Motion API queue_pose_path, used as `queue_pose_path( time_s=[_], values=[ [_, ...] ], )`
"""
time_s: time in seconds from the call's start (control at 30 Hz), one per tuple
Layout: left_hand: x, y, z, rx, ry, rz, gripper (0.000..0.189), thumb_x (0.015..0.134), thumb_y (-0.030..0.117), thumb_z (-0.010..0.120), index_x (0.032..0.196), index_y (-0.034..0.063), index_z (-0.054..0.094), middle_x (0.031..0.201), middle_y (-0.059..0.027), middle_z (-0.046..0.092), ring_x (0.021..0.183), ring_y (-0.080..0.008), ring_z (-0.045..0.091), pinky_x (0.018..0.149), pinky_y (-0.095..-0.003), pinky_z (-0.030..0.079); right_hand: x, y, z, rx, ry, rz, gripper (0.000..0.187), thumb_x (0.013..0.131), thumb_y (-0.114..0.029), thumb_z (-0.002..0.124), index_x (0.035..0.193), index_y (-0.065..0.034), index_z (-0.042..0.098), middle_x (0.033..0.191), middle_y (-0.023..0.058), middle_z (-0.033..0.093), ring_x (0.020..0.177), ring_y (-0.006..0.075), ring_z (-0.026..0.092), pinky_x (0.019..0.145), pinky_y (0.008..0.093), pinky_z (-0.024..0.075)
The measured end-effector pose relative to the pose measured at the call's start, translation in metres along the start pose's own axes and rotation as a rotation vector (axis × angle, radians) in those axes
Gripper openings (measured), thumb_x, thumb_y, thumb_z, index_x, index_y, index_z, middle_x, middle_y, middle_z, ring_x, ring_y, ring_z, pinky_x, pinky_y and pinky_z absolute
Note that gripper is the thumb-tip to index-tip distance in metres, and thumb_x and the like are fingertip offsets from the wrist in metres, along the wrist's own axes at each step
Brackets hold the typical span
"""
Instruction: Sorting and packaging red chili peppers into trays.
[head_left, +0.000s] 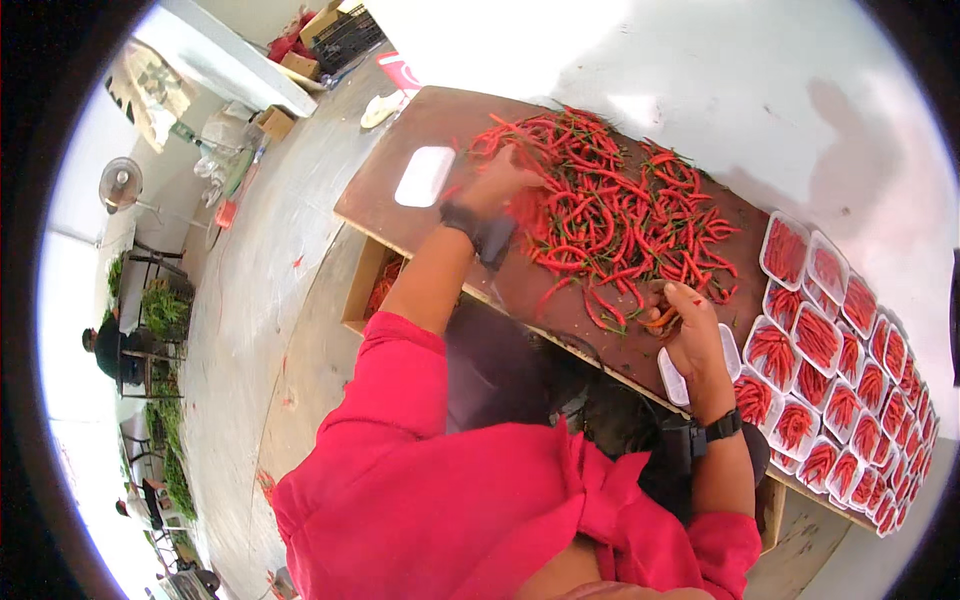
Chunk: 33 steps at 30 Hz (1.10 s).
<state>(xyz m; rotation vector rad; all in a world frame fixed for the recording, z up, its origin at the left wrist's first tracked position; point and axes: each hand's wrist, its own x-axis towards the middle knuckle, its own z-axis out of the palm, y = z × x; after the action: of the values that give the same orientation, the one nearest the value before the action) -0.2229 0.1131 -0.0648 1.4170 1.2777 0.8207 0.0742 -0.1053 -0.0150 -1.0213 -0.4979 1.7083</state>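
A large heap of red chili peppers (615, 210) with green stems lies on a brown tabletop (517, 296). My left hand (501, 180) reaches over the heap's left side, blurred by motion. Blurred red chilies are around its fingers, and I cannot tell whether it grips any. My right hand (684, 319) is at the heap's near right edge, its fingers curled around an orange-red chili (661, 321). Beneath that hand, a white foam tray (673, 379) shows partly on either side of the wrist. Another white foam tray (425, 176) lies to the left of my left hand.
Stacked white trays of chilies (817, 337) crowd the table's right end. A cardboard box (367, 277) with red contents stands below the table's left edge. Farther left are a standing fan (120, 185), a seated person (109, 345) and green plants (166, 304).
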Motion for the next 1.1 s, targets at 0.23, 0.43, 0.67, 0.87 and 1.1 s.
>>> queue_pose_path(
  time_s=[0.23, 0.43, 0.67, 0.87, 1.1],
  values=[
    [0.004, 0.093, 0.082, 0.399, -0.122, 0.403, 0.071, 0.068, 0.026, 0.067, 0.126, -0.0019, 0.037, 0.112, -0.0161, 0.053, 0.095, -0.0224, 0.054, 0.079, -0.0338, 0.045, 0.000, -0.007, -0.009, 0.023, 0.063, -0.032, 0.016, 0.085, -0.015, 0.053, 0.089, -0.0011, 0.057, 0.069, 0.0034, 0.056, 0.057, 0.0113, 0.053, 0.050, 0.0241, 0.0414],
    [0.027, 0.123, 0.067, 0.561, -0.003, 0.355, 0.064, 0.069, 0.038, 0.066, 0.116, -0.0017, 0.049, 0.101, -0.0203, 0.059, 0.092, -0.0258, 0.058, 0.080, -0.0316, 0.046, -0.002, -0.008, -0.011, 0.000, 0.056, 0.009, 0.019, 0.086, -0.015, 0.051, 0.095, 0.0015, 0.055, 0.078, 0.0056, 0.056, 0.063, 0.0121, 0.053, 0.054, 0.0232, 0.0434],
    [0.048, 0.102, -0.003, 1.238, 0.061, 0.471, 0.057, 0.071, 0.039, 0.062, 0.109, -0.0030, 0.053, 0.096, -0.0200, 0.061, 0.086, -0.0265, 0.060, 0.075, -0.0352, 0.047, -0.008, -0.014, -0.005, 0.000, 0.066, 0.028, 0.018, 0.084, -0.017, 0.054, 0.093, -0.0012, 0.056, 0.071, 0.0022, 0.057, 0.059, 0.0103, 0.053, 0.052, 0.0216, 0.0400],
    [0.069, 0.069, -0.011, 0.682, -0.002, -0.161, 0.091, 0.069, 0.058, 0.058, 0.125, -0.0094, 0.034, 0.124, -0.0250, 0.043, 0.118, -0.0330, 0.040, 0.097, -0.0369, 0.033, -0.006, -0.014, -0.007, -0.023, 0.094, 0.038, 0.018, 0.084, -0.016, 0.054, 0.095, -0.0006, 0.056, 0.071, 0.0027, 0.057, 0.061, 0.0113, 0.055, 0.055, 0.0231, 0.0445],
    [0.096, 0.057, 0.031, 0.324, -0.152, -0.059, 0.043, 0.076, 0.027, 0.062, 0.106, -0.0019, 0.055, 0.091, -0.0117, 0.061, 0.079, -0.0165, 0.057, 0.067, -0.0285, 0.047, -0.007, -0.016, -0.006, -0.019, 0.090, 0.032, 0.019, 0.085, -0.016, 0.053, 0.095, -0.0004, 0.055, 0.069, 0.0030, 0.057, 0.060, 0.0114, 0.056, 0.055, 0.0235, 0.0450]
  ],
)
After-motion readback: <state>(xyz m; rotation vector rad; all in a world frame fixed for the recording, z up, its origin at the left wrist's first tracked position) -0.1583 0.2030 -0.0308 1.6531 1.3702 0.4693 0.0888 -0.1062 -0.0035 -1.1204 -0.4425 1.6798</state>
